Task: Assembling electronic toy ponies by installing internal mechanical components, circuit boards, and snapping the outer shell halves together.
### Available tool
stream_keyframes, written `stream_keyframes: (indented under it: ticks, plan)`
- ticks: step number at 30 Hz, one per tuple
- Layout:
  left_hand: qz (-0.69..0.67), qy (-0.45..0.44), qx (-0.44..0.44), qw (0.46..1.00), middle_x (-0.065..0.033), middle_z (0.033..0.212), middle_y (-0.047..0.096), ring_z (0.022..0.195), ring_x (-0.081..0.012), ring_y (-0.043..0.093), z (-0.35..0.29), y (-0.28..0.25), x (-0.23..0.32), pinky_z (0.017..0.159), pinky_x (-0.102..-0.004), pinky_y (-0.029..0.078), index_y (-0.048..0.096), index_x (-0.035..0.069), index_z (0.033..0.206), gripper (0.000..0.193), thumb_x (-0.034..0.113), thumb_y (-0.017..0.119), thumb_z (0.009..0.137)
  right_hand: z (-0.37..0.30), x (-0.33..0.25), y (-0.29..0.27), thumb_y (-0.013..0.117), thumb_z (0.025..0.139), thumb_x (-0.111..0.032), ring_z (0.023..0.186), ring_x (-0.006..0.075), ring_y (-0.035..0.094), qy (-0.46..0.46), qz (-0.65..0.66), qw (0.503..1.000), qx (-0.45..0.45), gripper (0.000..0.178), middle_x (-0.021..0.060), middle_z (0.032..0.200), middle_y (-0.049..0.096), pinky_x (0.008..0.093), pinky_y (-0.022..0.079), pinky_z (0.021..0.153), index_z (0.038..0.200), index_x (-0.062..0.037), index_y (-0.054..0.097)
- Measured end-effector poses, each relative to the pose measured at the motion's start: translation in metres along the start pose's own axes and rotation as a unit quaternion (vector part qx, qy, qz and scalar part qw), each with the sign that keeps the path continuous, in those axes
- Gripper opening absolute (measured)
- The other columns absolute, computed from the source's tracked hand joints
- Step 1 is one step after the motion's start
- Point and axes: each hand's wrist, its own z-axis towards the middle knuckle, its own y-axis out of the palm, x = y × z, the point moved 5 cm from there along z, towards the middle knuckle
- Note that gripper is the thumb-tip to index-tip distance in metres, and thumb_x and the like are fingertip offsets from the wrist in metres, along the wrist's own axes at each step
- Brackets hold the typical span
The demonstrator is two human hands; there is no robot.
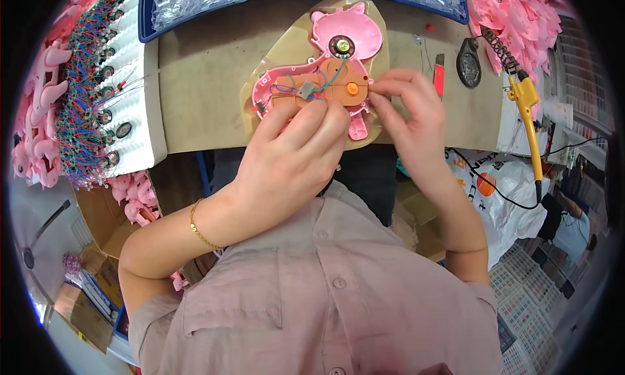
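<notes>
A pink plastic toy shell half (265, 82), shaped like an animal, lies open side up on a tan holder (286, 40). A round speaker (342, 46) sits in its head part. In the body lies an orange-brown plastic housing (338, 94) with an orange knob, a small grey block (306, 90) and thin coloured wires. My left hand (296, 157) presses its closed, bent fingers on the housing's near edge; the fingertips are partly hidden. At the shell's right edge my right hand (411, 108) has thumb and forefinger nearly together; anything between them is too small to make out.
Blue trays (195, 13) of clear plastic parts stand along the back. Wired speakers (107, 114) lie on a white rack at left. A red-handled knife (439, 79), a black oval part (468, 62) and a yellow soldering iron (527, 108) are at right. Pink parts (514, 20) pile behind.
</notes>
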Motion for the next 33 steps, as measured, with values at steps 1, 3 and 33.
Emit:
stream_keyframes:
  ticks: [1,3,33]
  plan:
    - [-0.010,0.010,0.042,0.999,-0.0055,0.107,0.053,0.102,-0.0180,0.050,0.001,-0.001,-0.001,0.086,-0.0329,0.040,0.062,0.002,0.099,0.035,0.013,0.058,0.066,-0.002,0.000,0.001,0.066,0.080,0.001,0.081,0.0173,0.060,0.000,-0.003,1.000,-0.001,0.009,0.0066,0.087,0.064,0.0277,0.047,0.072,0.089,0.0003,0.065]
    - [-0.019,0.017,0.084,0.996,-0.0067,0.100,0.052,0.098,-0.0188,0.049,0.000,-0.004,-0.001,0.080,-0.0322,0.041,0.063,0.001,0.086,0.027,0.014,0.059,0.062,-0.005,-0.005,0.000,0.069,0.075,0.002,0.082,0.0226,0.060,-0.017,-0.021,1.000,0.013,0.013,0.0078,0.087,0.061,0.0320,0.047,0.071,0.086,-0.0010,0.064]
    - [-0.173,0.025,-0.018,0.985,-0.0155,0.146,0.034,0.136,-0.0335,0.031,-0.012,-0.015,-0.013,0.108,-0.0454,0.029,0.044,0.006,0.135,0.059,0.012,0.056,0.078,0.177,0.057,0.051,0.067,0.072,-0.014,0.079,0.0303,0.060,-0.173,-0.334,0.903,-0.206,0.012,0.0095,0.082,0.062,0.0414,0.046,0.076,0.083,-0.0087,0.065]
